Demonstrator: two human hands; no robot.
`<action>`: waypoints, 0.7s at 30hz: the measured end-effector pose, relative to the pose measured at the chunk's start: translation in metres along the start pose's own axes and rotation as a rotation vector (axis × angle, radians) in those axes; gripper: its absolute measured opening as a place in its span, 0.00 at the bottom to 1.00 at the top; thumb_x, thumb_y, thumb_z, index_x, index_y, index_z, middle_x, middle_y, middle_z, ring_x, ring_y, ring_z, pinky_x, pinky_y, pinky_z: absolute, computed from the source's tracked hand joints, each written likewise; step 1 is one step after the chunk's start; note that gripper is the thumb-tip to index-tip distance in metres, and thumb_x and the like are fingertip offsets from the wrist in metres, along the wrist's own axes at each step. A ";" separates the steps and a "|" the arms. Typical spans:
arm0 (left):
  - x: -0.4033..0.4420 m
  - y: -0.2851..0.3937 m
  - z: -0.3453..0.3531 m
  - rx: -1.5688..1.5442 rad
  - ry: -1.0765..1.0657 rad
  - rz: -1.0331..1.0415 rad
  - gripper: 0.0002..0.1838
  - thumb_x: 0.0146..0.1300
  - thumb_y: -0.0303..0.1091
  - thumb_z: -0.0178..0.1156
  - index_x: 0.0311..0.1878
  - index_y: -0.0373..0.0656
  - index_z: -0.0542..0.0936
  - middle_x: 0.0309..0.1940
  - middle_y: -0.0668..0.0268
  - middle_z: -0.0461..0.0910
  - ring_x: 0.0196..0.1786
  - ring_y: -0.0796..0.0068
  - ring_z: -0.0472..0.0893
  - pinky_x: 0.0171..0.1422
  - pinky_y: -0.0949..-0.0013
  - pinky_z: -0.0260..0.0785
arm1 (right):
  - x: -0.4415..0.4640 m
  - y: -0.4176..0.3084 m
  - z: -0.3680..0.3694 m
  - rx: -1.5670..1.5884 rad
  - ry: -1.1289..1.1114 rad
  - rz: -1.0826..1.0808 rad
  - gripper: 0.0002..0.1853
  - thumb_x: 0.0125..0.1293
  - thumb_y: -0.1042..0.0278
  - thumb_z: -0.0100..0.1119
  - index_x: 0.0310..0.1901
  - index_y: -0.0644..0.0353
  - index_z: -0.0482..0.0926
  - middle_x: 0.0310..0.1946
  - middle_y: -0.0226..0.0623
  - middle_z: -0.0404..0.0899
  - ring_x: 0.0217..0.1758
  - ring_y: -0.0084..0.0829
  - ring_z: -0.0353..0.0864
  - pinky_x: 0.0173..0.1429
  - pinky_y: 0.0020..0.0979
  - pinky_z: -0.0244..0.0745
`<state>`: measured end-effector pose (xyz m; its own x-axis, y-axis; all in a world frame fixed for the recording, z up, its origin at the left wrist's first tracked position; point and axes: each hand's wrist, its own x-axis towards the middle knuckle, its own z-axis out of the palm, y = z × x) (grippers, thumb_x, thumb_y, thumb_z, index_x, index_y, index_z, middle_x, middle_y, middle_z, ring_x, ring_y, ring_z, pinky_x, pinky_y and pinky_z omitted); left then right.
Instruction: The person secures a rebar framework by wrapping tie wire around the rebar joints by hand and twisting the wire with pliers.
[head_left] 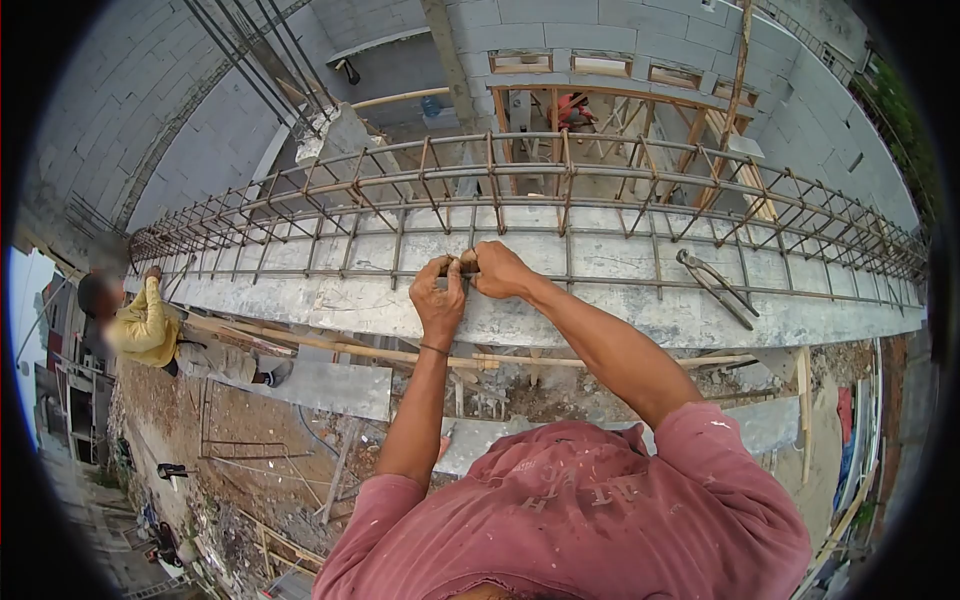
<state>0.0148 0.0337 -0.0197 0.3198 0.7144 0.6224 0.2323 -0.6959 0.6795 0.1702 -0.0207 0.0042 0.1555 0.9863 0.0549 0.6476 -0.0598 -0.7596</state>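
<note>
My left hand (438,297) and my right hand (499,270) meet at a crossing on the near edge of the rebar mesh (610,278). The fingers of both are closed in a pinch around that joint; whatever small thing lies between them is hidden. Rusty bars tied with stirrups form a long rebar cage (530,172) just beyond my hands. Under the mesh lies a pale, flat board (370,300). A pair of pincers (690,260) rests on it to the right, handles spread toward me, touched by neither hand.
A co-worker in a yellow top (147,325) stands at the far left, a hand on the cage's end. Another person in red (573,110) is below, beyond the cage. Upright rebar (265,70) rises from a concrete column (345,140). Rubble ground (250,420) lies below the board.
</note>
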 end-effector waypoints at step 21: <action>-0.020 0.022 -0.043 0.157 -0.250 0.167 0.12 0.63 0.32 0.74 0.50 0.50 0.94 0.46 0.63 0.92 0.55 0.58 0.84 0.68 0.53 0.69 | -0.007 0.015 0.012 0.037 0.190 -0.249 0.16 0.55 0.82 0.64 0.43 0.60 0.94 0.40 0.49 0.90 0.44 0.52 0.90 0.51 0.44 0.84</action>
<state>-0.0263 0.0075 -0.0009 0.5760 0.5630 0.5926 0.2900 -0.8186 0.4959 0.1699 -0.0267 -0.0155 0.1342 0.9233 0.3600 0.6565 0.1893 -0.7302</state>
